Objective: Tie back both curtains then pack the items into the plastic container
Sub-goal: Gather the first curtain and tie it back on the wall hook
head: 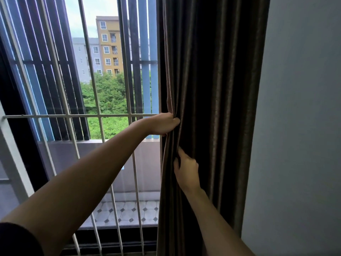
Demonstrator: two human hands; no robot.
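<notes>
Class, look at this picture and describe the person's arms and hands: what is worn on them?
The left hand and right hand are bare: no gloves, no rings that show. Neither wrist shows a watch or bracelet. Both forearms are uncovered. A dark sleeve covers the left upper arm; the right arm's upper part is out of view.

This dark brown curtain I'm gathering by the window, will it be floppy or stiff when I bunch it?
Probably floppy: the curtain hangs in soft folds and creases where the left hand grips its edge. Its faint sheen suggests folds may slip from the right hand. It looks thick and opaque, so likely fairly heavy once bunched.
</notes>
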